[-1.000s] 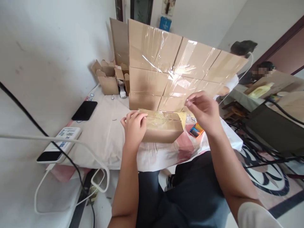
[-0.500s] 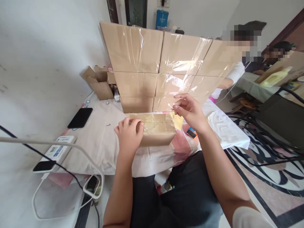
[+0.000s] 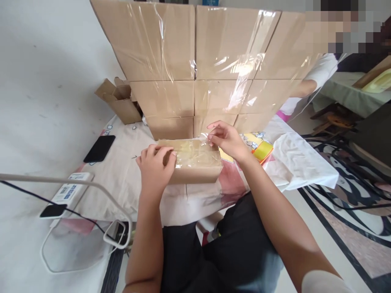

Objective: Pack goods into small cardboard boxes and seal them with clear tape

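A small cardboard box point(image 3: 195, 174) lies on the cloth-covered table in front of me, with shiny clear tape across its top. My left hand point(image 3: 155, 165) curls its fingers over the box's left end. Just above the right end, my right hand point(image 3: 227, 140) is closed in a pinch on a glinting strip of clear tape point(image 3: 204, 137). How far this strip runs onto the box is hard to make out. Directly behind stands a tall stack of cardboard boxes point(image 3: 224, 61) wrapped in clear film.
An opened carton point(image 3: 124, 108) stands by the left wall. A black phone point(image 3: 99, 148) and a white power strip point(image 3: 71, 189) with cables lie at left. A yellow-orange item point(image 3: 263, 152) sits beyond my right forearm. Another person's arm point(image 3: 305, 88) shows behind the stack.
The view has tipped down and come nearer. My right hand has moved left and closer to the box top, still pinched. My left hand keeps its place on the box.
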`<state>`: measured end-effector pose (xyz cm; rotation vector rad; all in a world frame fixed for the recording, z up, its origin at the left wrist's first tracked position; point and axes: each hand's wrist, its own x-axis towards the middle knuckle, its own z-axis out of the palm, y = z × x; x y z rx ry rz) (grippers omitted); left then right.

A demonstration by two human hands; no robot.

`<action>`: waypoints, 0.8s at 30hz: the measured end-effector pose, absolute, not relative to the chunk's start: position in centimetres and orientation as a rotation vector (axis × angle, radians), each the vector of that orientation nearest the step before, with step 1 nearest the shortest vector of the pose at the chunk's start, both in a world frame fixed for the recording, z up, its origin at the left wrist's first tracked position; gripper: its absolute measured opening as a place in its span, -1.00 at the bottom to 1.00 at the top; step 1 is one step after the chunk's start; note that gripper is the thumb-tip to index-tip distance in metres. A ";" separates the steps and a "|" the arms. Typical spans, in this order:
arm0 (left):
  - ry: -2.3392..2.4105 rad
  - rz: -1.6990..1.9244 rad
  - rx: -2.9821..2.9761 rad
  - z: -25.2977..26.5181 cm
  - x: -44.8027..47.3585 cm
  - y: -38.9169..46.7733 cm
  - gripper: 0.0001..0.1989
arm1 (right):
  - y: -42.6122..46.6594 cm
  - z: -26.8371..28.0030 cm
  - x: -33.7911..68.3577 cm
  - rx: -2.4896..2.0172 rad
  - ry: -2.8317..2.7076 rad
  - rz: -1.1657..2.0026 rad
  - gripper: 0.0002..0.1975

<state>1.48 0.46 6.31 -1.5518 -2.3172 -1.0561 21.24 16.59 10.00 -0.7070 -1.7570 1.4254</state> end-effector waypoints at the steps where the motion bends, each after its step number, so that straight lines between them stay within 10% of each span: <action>1: -2.317 -1.054 -1.553 6.3 1.5 0.4 -0.75 | 16.9 9.8 21.1 -0.704 -1.754 1.424 -0.65; 24: -2.077 -0.846 -2.041 6.9 6.4 0.5 -0.65 | 13.6 12.6 23.4 -0.427 -1.683 1.137 -0.67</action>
